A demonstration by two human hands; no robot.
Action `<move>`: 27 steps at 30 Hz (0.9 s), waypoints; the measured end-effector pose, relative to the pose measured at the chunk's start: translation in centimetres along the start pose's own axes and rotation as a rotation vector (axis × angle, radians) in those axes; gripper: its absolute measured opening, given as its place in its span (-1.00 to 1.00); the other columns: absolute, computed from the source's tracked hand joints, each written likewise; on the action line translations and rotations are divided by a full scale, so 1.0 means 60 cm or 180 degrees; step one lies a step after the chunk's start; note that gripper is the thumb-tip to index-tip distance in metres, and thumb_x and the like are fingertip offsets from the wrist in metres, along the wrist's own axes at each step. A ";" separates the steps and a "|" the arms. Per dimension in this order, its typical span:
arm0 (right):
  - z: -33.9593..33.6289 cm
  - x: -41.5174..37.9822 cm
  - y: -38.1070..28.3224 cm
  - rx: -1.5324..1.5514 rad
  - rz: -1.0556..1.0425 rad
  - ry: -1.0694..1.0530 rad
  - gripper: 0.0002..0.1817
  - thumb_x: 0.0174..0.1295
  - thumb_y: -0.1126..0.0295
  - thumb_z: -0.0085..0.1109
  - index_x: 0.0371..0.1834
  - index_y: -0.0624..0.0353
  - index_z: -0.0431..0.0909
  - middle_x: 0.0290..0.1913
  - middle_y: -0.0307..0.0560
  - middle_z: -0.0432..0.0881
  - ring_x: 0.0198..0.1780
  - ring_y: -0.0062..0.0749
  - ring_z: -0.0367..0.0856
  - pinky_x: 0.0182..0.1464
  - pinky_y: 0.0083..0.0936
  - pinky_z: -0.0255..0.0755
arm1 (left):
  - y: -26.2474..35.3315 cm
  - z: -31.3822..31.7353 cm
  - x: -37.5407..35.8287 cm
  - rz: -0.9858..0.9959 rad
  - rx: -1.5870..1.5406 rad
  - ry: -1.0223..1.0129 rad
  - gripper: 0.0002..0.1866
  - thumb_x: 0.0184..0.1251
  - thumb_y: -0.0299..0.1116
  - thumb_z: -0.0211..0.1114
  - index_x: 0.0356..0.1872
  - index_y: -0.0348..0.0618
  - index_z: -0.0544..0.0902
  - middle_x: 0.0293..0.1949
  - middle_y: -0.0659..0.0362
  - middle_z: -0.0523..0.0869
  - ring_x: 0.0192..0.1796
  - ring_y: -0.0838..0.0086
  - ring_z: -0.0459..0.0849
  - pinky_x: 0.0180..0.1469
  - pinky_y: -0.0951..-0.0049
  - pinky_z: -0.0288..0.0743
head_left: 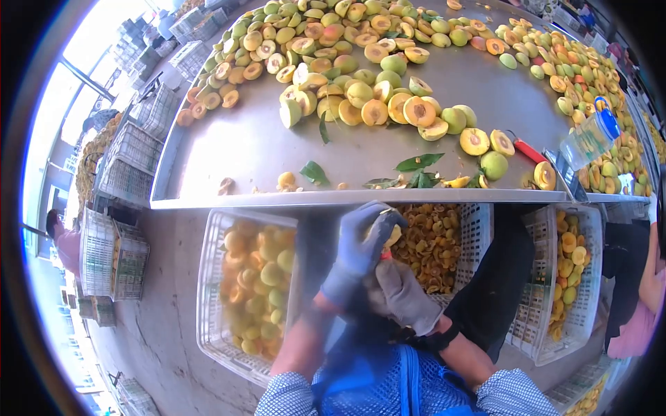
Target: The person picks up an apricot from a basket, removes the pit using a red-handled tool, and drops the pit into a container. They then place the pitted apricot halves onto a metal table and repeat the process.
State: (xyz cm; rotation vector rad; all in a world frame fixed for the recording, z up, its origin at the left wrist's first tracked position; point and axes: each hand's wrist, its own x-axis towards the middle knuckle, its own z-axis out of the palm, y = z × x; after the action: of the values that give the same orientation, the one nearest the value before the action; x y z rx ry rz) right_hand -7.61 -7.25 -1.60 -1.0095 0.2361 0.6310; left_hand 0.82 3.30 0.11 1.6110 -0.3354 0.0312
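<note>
My left hand (357, 246), in a blue-grey glove, is closed around a yellow peach piece (394, 236) just below the table's front edge. Close against it is my right hand (406, 295), in a grey glove, with the fingers curled round a red-handled tool (386, 255). Only a bit of red shows between the gloves, and the tool's working end is hidden. Beneath both hands stands a crate (475, 236) holding many small brownish-yellow scraps.
Cut peaches (361, 93) are heaped on the metal table (243, 152), with leaves (314, 172) near its edge. A red-handled tool (528, 150) and a blue-capped bottle (590, 139) lie at right. Peach crates stand left (208, 291) and right (590, 298); a person in pink (642, 312) sits far right.
</note>
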 end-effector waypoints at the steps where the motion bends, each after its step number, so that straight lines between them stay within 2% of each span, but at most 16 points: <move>1: -0.009 -0.003 -0.005 0.0013 0.0006 -0.0006 -0.54 0.42 -0.13 -0.13 -0.37 0.05 0.39 -0.69 -0.45 0.17 -0.75 -0.75 0.06 -0.70 -0.67 -0.07 | -0.004 0.000 0.003 -0.0173 -0.0008 -0.0076 -0.83 0.31 -0.44 0.18 -0.31 -0.35 0.67 -0.39 0.08 0.68 -0.31 0.51 0.60 -0.21 0.49 0.48; 3: -0.045 -0.008 -0.033 0.0347 0.0434 -0.0692 -0.56 0.35 -0.14 0.02 -0.26 0.05 0.46 -0.57 -0.41 0.35 -0.64 -0.71 0.26 -0.61 -0.71 0.10 | -0.017 -0.005 0.008 -0.0219 -0.0142 -0.0196 -0.84 0.31 -0.45 0.20 -0.30 -0.35 0.67 -0.38 0.10 0.69 -0.30 0.53 0.60 -0.20 0.49 0.48; 4: -0.046 -0.013 -0.043 0.0356 0.0438 -0.0683 -0.56 0.35 -0.14 0.02 -0.26 0.05 0.46 -0.57 -0.41 0.35 -0.64 -0.71 0.26 -0.61 -0.71 0.10 | -0.020 -0.005 0.007 -0.0292 -0.0287 -0.0321 -0.84 0.30 -0.45 0.21 -0.30 -0.36 0.67 -0.36 0.11 0.70 -0.29 0.56 0.60 -0.19 0.50 0.49; 7: -0.043 -0.030 -0.058 0.0320 0.0607 -0.0669 -0.54 0.35 -0.17 -0.02 -0.30 0.01 0.45 -0.59 -0.44 0.31 -0.66 -0.75 0.19 -0.64 -0.74 0.01 | -0.020 -0.008 0.005 -0.0592 -0.0480 -0.0597 -0.84 0.31 -0.43 0.23 -0.28 -0.35 0.67 -0.36 0.18 0.70 -0.27 0.59 0.60 -0.17 0.54 0.49; 9: -0.034 -0.028 -0.047 0.0419 0.0436 -0.0671 -0.47 0.40 -0.20 -0.17 -0.34 0.08 0.39 -0.72 -0.45 0.16 -0.77 -0.71 0.05 -0.69 -0.64 -0.04 | -0.024 -0.005 0.003 -0.0721 -0.0443 -0.0690 -0.83 0.32 -0.41 0.24 -0.28 -0.34 0.67 -0.36 0.19 0.70 -0.28 0.60 0.60 -0.17 0.55 0.49; 10: -0.035 -0.026 -0.041 0.0422 0.0440 -0.0671 -0.47 0.40 -0.20 -0.17 -0.34 0.08 0.39 -0.72 -0.45 0.16 -0.77 -0.71 0.05 -0.69 -0.64 -0.04 | -0.028 -0.004 0.002 -0.0668 -0.0594 -0.0720 -0.79 0.33 -0.36 0.23 -0.28 -0.35 0.67 -0.36 0.18 0.70 -0.29 0.59 0.60 -0.18 0.55 0.49; 12: -0.037 -0.022 -0.027 0.1036 0.0547 -0.1148 -0.48 0.39 -0.21 -0.18 -0.32 0.06 0.39 -0.71 -0.45 0.17 -0.77 -0.69 0.04 -0.66 -0.63 -0.03 | -0.032 -0.004 -0.004 -0.0647 -0.0732 -0.0744 -0.76 0.34 -0.32 0.22 -0.29 -0.35 0.67 -0.37 0.17 0.69 -0.30 0.58 0.60 -0.19 0.54 0.49; 18: -0.038 -0.023 -0.015 0.1375 0.0640 -0.1285 -0.48 0.35 -0.24 -0.13 -0.33 0.02 0.38 -0.71 -0.47 0.13 -0.74 -0.69 0.01 -0.59 -0.64 -0.02 | -0.060 0.011 -0.008 -0.0722 -0.1570 -0.0795 -0.59 0.37 -0.12 0.15 -0.31 -0.38 0.64 -0.36 0.08 0.69 -0.31 0.45 0.64 -0.19 0.48 0.52; 20: -0.037 -0.027 -0.008 0.1499 0.0589 -0.1364 -0.48 0.34 -0.25 -0.11 -0.33 0.03 0.38 -0.71 -0.47 0.13 -0.74 -0.69 0.01 -0.58 -0.64 -0.02 | -0.062 0.022 -0.012 -0.0644 -0.2093 -0.0844 -0.49 0.40 0.01 0.11 -0.30 -0.36 0.63 -0.35 0.03 0.69 -0.31 0.38 0.66 -0.19 0.46 0.53; 21: -0.037 -0.029 -0.003 0.1638 0.0534 -0.1439 -0.47 0.33 -0.25 -0.09 -0.34 0.04 0.38 -0.71 -0.47 0.13 -0.74 -0.69 0.01 -0.57 -0.64 -0.01 | -0.060 0.023 -0.018 -0.0657 -0.2095 -0.0835 -0.49 0.40 0.01 0.11 -0.30 -0.36 0.63 -0.35 0.03 0.69 -0.31 0.38 0.66 -0.19 0.46 0.53; 23: -0.044 -0.027 0.002 0.1626 0.0502 -0.1524 -0.47 0.33 -0.24 -0.08 -0.36 0.04 0.39 -0.70 -0.47 0.15 -0.74 -0.69 0.01 -0.57 -0.64 -0.01 | -0.037 0.026 -0.023 -0.1145 -0.2294 -0.0576 -0.39 0.44 0.14 0.00 -0.31 -0.35 0.61 -0.35 0.01 0.68 -0.32 0.35 0.66 -0.21 0.43 0.54; 24: -0.047 -0.027 0.003 0.1607 0.0462 -0.1613 -0.47 0.33 -0.23 -0.07 -0.38 0.05 0.39 -0.70 -0.47 0.16 -0.73 -0.69 0.02 -0.58 -0.65 -0.01 | -0.041 0.032 -0.026 -0.1141 -0.2291 -0.0573 -0.39 0.44 0.14 0.00 -0.31 -0.35 0.61 -0.35 0.01 0.68 -0.32 0.35 0.66 -0.21 0.43 0.54; 26: -0.057 -0.030 -0.002 0.1369 0.0312 -0.1460 -0.48 0.34 -0.22 -0.07 -0.39 0.06 0.39 -0.70 -0.47 0.17 -0.73 -0.69 0.04 -0.58 -0.65 0.00 | -0.040 0.048 -0.026 -0.1069 -0.3397 -0.0346 -0.34 0.47 0.17 -0.12 -0.33 -0.34 0.60 -0.36 0.02 0.67 -0.35 0.38 0.65 -0.24 0.44 0.54; 27: -0.064 -0.035 -0.004 0.1139 0.0171 -0.1288 -0.48 0.35 -0.21 -0.07 -0.40 0.06 0.39 -0.70 -0.47 0.18 -0.73 -0.68 0.06 -0.58 -0.65 0.01 | -0.034 0.032 -0.032 -0.1102 -0.2474 0.0014 -0.33 0.48 0.20 -0.17 -0.29 -0.30 0.59 -0.36 0.05 0.66 -0.38 0.41 0.63 -0.29 0.47 0.53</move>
State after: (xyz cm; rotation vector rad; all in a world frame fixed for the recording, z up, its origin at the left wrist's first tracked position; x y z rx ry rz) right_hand -8.75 -11.37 -2.47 -0.5185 0.0160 0.7948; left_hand -0.88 1.86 -2.44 0.8762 -0.0402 -0.3245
